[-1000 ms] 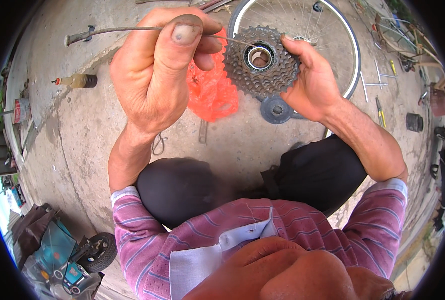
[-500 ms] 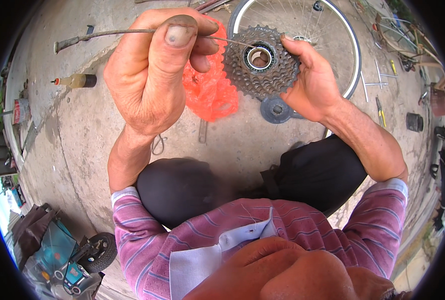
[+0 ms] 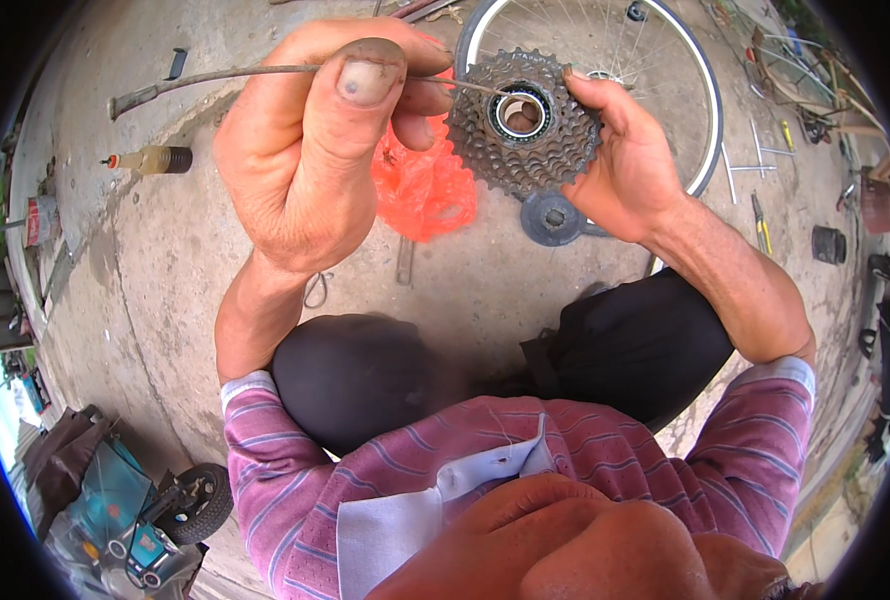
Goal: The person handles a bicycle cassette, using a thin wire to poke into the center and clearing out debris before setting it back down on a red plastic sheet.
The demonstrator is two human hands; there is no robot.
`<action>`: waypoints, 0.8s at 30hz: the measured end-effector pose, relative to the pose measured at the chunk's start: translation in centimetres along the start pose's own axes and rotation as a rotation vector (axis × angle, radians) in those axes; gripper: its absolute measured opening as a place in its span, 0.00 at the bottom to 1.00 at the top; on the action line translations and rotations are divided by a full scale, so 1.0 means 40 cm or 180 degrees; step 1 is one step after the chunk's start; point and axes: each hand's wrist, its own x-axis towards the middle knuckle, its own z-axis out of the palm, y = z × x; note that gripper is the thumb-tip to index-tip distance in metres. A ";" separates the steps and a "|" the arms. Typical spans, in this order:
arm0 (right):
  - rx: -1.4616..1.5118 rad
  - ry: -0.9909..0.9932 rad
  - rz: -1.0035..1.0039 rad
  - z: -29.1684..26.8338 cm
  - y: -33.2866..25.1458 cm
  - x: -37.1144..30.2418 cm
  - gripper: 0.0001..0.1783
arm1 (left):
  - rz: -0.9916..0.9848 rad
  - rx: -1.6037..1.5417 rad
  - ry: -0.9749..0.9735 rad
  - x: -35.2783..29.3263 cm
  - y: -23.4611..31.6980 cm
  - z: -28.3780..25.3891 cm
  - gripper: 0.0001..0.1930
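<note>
Between thumb and fingers, my left hand (image 3: 310, 150) pinches a thin metal rod (image 3: 215, 75) with a thicker, worn end out to the left. The rod's slim tip reaches the bearing ring around the centre hole of a dark, greasy bicycle freewheel (image 3: 480, 140). My right hand (image 3: 630, 160) is closed on the freewheel's right edge, thumb on its toothed face and fingers underneath. The freewheel's open hub faces up toward me, with small bearing balls showing round the ring. Behind and below it lies an orange-red plastic bag (image 3: 425, 195).
A spoked bicycle wheel (image 3: 713, 120) lies on the concrete beyond my hands, a black round part (image 3: 552, 218) near its rim. A small bottle (image 3: 155, 160) rests at left. Yellow-handled pliers (image 3: 761, 225) and a black cup-like part (image 3: 828, 244) lie right. A teal toy-like vehicle (image 3: 125, 510) stands lower left.
My left hand has shifted slightly right and down with the rod, whose outer end sits a little lower. The freewheel has barely moved in my right hand.
</note>
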 end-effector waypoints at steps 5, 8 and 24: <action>0.0059 -0.0008 0.0069 0.006 -0.001 0.005 0.23 | 0.0142 -0.0217 0.0225 -0.007 -0.017 -0.043 0.22; 0.0241 0.0045 0.0037 -0.015 -0.002 0.006 0.21 | 0.0316 0.0120 0.0704 0.012 -0.061 -0.103 0.20; 0.0020 0.0415 -0.0018 -0.023 -0.018 0.004 0.20 | -0.3137 0.2176 0.0036 -0.407 -0.761 -0.289 0.14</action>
